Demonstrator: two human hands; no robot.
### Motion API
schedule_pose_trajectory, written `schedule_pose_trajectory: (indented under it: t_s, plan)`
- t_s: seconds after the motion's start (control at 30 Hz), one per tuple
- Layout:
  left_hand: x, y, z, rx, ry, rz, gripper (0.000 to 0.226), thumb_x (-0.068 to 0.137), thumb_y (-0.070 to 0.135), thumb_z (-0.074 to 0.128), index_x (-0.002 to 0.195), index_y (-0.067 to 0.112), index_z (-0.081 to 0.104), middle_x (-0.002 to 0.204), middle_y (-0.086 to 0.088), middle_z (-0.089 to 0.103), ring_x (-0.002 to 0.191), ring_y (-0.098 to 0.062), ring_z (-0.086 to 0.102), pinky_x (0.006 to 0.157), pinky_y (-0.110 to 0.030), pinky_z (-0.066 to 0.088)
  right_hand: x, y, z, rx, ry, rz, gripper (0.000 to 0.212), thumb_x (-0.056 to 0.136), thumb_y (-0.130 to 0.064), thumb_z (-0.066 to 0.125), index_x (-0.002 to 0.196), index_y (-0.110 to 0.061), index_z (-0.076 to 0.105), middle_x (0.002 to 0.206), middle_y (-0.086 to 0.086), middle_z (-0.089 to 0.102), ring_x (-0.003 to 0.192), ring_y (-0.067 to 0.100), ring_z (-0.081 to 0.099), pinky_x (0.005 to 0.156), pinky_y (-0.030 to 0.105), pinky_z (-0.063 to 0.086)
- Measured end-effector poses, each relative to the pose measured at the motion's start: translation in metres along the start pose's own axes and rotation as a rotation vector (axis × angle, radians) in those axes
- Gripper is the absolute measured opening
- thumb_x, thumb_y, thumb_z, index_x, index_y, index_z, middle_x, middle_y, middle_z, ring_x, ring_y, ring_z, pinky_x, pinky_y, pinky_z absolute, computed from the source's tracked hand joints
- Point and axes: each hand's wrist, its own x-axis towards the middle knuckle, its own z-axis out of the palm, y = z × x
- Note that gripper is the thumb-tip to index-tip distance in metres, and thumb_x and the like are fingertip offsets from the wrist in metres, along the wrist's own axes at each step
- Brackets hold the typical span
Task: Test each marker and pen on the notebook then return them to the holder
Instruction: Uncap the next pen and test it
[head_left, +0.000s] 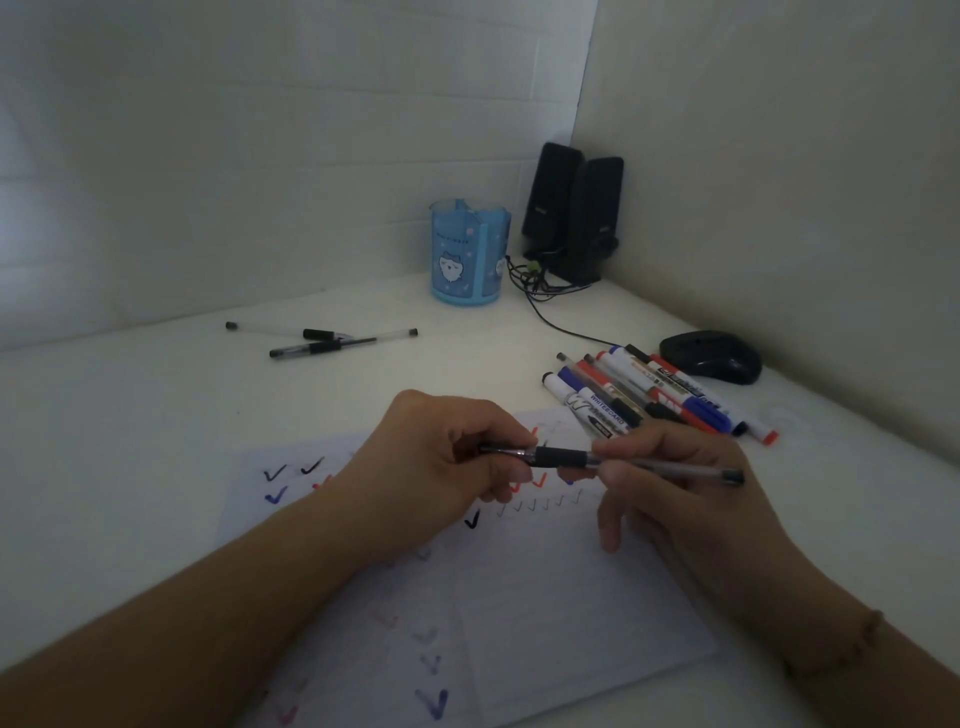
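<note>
A clear gel pen with a black grip (563, 457) lies level between both hands above the notebook (545, 613). My left hand (447, 467) pinches its capped left end. The clear barrel is held by my right hand (675, 483), fingers curled round it. The notebook page carries several black, blue and red tick marks. The blue pen holder (467, 254) stands at the back of the desk. A heap of several whiteboard markers and pens (654, 395) lies right of the notebook. Three black gel pens (322, 338) lie on the desk at the left.
Two black speakers (576, 213) with tangled cables stand in the back corner beside the holder. A black mouse (711, 356) sits near the right wall. White walls close the desk at the back and right.
</note>
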Motion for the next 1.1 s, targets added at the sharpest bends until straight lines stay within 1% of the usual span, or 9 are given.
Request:
schedule_pose_trajectory:
  t_s: [0.1,0.23,0.3,0.47,0.63,0.73,0.83,0.97,1.1]
  plan:
    - [0.001,0.001,0.000,0.008,-0.008,0.008,0.023,0.076,0.009,0.076,0.083,0.031,0.069,0.067,0.007,0.071,0.058,-0.006,0.067,0.061,-0.015,0.053,0.001,0.002,-0.001,0.009,-0.020,-0.013,0.040,0.062,-0.056,0.074,0.082,-0.021,0.071,0.090,0.008,0.075,0.050,0.027,0.065,0.063,0.059,0.053]
    - [0.006,-0.006,-0.005,0.090,0.022,0.046,0.023,0.076,0.014,0.076,0.086,0.034,0.068,0.074,0.007,0.071,0.067,-0.012,0.068,0.067,-0.029,0.058,0.006,0.003,-0.004,0.076,-0.043,-0.025,0.025,0.066,-0.034,0.066,0.084,-0.017,0.072,0.083,0.008,0.074,0.051,0.018,0.059,0.050,0.024,0.049]
    - [0.006,-0.011,-0.006,0.129,0.078,0.078,0.018,0.077,0.018,0.076,0.088,0.030,0.070,0.075,0.010,0.069,0.069,-0.013,0.065,0.070,-0.034,0.057,0.007,0.002,-0.010,0.072,0.013,-0.074,0.027,0.069,-0.035,0.061,0.085,-0.016,0.072,0.079,0.007,0.072,0.054,0.018,0.056,0.045,0.018,0.041]
    - [0.003,-0.010,-0.002,0.260,0.084,0.336,0.019,0.080,0.029,0.074,0.096,0.020,0.072,0.083,0.008,0.069,0.069,-0.005,0.062,0.067,-0.020,0.053,0.003,0.008,-0.007,-0.702,0.096,-0.168,0.017,0.071,-0.052,0.062,0.076,-0.037,0.067,0.078,-0.016,0.066,0.076,0.006,0.057,0.063,0.029,0.050]
    - [0.001,-0.009,0.003,0.283,0.172,0.371,0.025,0.079,0.031,0.074,0.101,0.019,0.071,0.083,0.010,0.069,0.070,-0.004,0.063,0.068,-0.021,0.053,0.005,0.006,-0.001,-0.842,0.118,-0.333,0.016,0.072,-0.047,0.063,0.086,-0.039,0.063,0.083,-0.017,0.057,0.080,0.009,0.054,0.064,0.035,0.052]
    - [0.003,-0.010,0.000,0.275,0.217,0.235,0.046,0.081,0.042,0.069,0.124,0.030,0.056,0.099,0.017,0.066,0.087,-0.004,0.062,0.078,-0.023,0.052,0.008,0.000,-0.009,-0.750,0.328,-0.389,0.012,0.072,-0.031,0.069,0.083,-0.028,0.065,0.083,-0.005,0.060,0.076,0.017,0.057,0.064,0.028,0.048]
    - [0.010,-0.023,-0.013,0.558,0.341,0.064,0.040,0.084,0.048,0.061,0.120,0.030,0.057,0.115,0.012,0.061,0.105,-0.011,0.056,0.091,-0.028,0.043,0.030,0.006,-0.033,-0.814,0.564,-0.212,0.011,0.076,-0.031,0.071,0.078,-0.029,0.061,0.083,0.002,0.061,0.077,0.020,0.055,0.061,0.025,0.036]
    - [0.018,-0.053,-0.045,0.835,0.380,-0.258,0.042,0.083,0.047,0.061,0.117,0.023,0.059,0.124,0.000,0.057,0.113,-0.029,0.051,0.097,-0.045,0.040,0.052,0.030,-0.048,-1.047,0.532,0.078,0.013,0.076,-0.040,0.071,0.075,-0.031,0.062,0.082,0.001,0.063,0.076,0.018,0.055,0.063,0.026,0.036]
    - [0.017,-0.073,-0.066,0.912,0.269,-0.617,0.054,0.088,0.052,0.049,0.133,0.022,0.044,0.142,-0.003,0.041,0.130,-0.032,0.035,0.108,-0.056,0.022,0.053,0.038,-0.047,-1.032,0.471,0.099,0.013,0.075,-0.044,0.069,0.073,-0.033,0.061,0.079,-0.002,0.064,0.075,0.017,0.056,0.064,0.028,0.045]
